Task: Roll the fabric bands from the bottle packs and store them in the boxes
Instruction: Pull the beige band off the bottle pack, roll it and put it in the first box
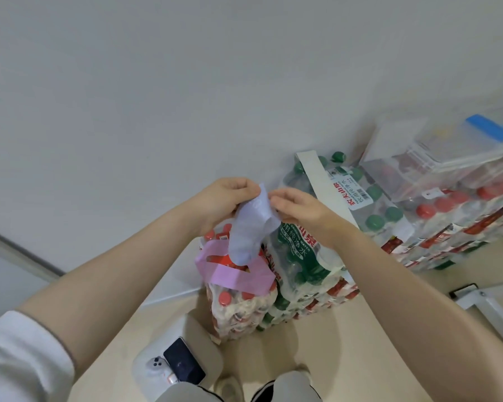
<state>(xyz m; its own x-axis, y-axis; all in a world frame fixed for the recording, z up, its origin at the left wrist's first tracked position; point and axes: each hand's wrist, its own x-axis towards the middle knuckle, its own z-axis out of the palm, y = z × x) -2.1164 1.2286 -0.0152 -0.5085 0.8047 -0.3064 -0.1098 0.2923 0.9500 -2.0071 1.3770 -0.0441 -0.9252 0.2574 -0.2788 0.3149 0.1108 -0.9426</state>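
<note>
A pale lilac-blue fabric band hangs in front of me, its top edge pinched by my left hand and my right hand. Its lower end dangles over the stacked bottle packs. A pink fabric band lies looped across the red-capped bottle pack below. A white band lies across the green-capped bottle pack behind. Clear plastic boxes sit on the packs at the right, one with a blue clip.
More shrink-wrapped bottle packs are stacked along the wall at right. On the floor near my feet sits a white stool or device carrying a phone and a small controller. A metal frame leg stands at the lower right.
</note>
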